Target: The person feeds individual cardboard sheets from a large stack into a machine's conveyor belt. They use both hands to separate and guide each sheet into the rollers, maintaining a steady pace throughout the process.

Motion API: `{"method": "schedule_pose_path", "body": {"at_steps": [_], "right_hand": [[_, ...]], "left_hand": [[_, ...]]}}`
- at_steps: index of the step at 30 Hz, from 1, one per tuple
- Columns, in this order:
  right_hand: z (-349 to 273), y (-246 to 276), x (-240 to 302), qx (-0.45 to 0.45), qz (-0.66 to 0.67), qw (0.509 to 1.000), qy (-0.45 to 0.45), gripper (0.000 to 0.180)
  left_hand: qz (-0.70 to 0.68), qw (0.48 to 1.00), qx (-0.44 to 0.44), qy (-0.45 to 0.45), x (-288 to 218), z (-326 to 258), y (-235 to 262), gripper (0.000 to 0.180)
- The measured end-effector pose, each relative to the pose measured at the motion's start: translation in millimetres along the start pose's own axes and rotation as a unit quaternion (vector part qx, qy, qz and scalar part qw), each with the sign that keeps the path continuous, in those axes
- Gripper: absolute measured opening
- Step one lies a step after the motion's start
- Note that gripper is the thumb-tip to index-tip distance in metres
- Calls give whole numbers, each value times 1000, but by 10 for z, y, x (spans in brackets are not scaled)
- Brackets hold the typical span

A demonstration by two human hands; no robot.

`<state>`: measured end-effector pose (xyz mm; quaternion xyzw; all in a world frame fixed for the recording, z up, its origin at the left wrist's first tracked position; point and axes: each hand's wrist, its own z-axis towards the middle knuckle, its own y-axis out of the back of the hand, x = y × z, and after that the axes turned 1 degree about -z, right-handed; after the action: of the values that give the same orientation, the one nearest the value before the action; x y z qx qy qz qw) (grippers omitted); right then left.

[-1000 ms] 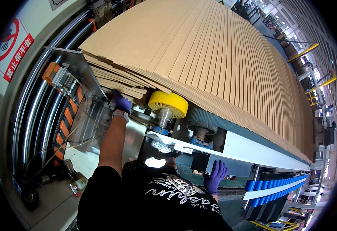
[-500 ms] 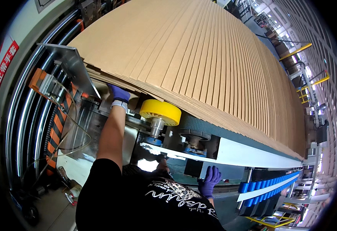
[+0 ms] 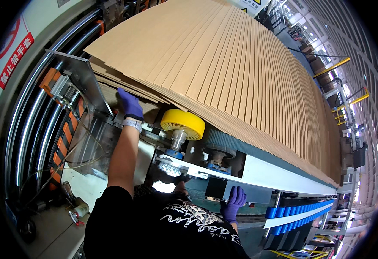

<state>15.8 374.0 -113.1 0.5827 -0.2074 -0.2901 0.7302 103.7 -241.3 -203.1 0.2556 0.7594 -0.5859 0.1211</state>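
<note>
My left hand (image 3: 130,106), in a purple glove with a pale band at the wrist, reaches to the near left corner of a fanned stack of brown cardboard sheets (image 3: 223,73). Its visible fingers point up and leftward, beside the lower sheets (image 3: 126,84); whether they touch is unclear. Just right of it stands a yellow wheel (image 3: 182,123) on a metal shaft, under the stack's edge. My right hand (image 3: 233,203), also gloved in purple, lies with outstretched fingers against a dark grey box (image 3: 253,193) below the white rail.
An upright metal plate (image 3: 83,77) stands left of the sheets, by chrome rods and an orange-and-black striped guard (image 3: 61,149). A white rail (image 3: 284,172) edges the conveyor on the right. Blue rollers (image 3: 299,209) sit lower right. A cable (image 3: 85,162) hangs at left.
My left hand has come out from beneath the sheets' edge, and more of it shows. The lower sheets are more exposed at the corner. My right hand stays at the box. The view has shifted slightly.
</note>
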Motion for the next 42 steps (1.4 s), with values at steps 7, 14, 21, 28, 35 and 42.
{"method": "schedule_pose_path", "body": {"at_steps": [7, 14, 21, 28, 35, 42], "right_hand": [[-11, -20, -9, 6, 17, 1000, -8, 100], [-31, 7, 2, -5, 13, 1000, -13, 98], [-19, -32, -2, -11, 34, 999, -16, 95], [-67, -110, -27, -54, -10, 998, -7, 92], [-24, -56, -3, -27, -1, 1000, -14, 92], [-31, 18, 39, -16, 27, 999, -30, 92]], "left_hand": [[9, 992, 69, 109, -362, -72, -472, 57], [45, 993, 38, 103, 21, -888, -562, 50], [46, 964, 105, 241, -58, -590, -196, 68], [440, 848, 293, 34, -765, -930, -361, 38], [264, 896, 309, -177, -886, -658, -526, 18], [36, 966, 167, 195, -341, -1019, -749, 71]]}}
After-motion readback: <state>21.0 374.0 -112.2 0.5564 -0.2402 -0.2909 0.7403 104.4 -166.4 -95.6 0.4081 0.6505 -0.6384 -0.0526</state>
